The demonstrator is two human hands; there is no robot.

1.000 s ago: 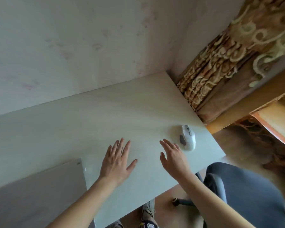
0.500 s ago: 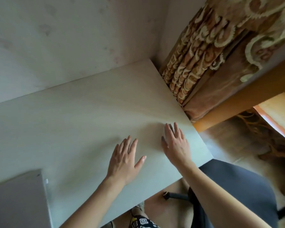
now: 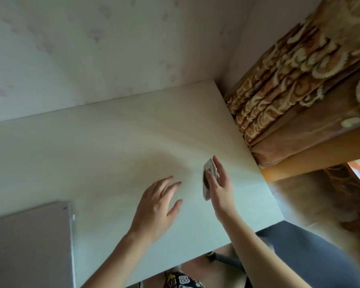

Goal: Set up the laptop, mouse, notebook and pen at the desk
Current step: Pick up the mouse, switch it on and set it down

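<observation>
Nearest the camera, a scrap of patterned clothing shows at the bottom edge with a printed figure that looks like "00", too blurred to be sure of. The seat of a blue-grey chair sits just right of it.

On the desk, a closed grey laptop lies at the near left corner, not yet opened. No brand mark can be read on it.

The left hand hovers over the middle of the desk, fingers spread and relaxed, holding nothing. The right hand grips the mouse near the right edge — the mouse tilted up on its side, whether clear of the surface cannot be told.

The step in hand looks like placing the mouse. Next it needs setting flat, right of where the laptop will stand — then the laptop brought to the centre. Notebook and pen are not in view.

Beyond the desk is a pale wall, with a patterned curtain to the right.
</observation>
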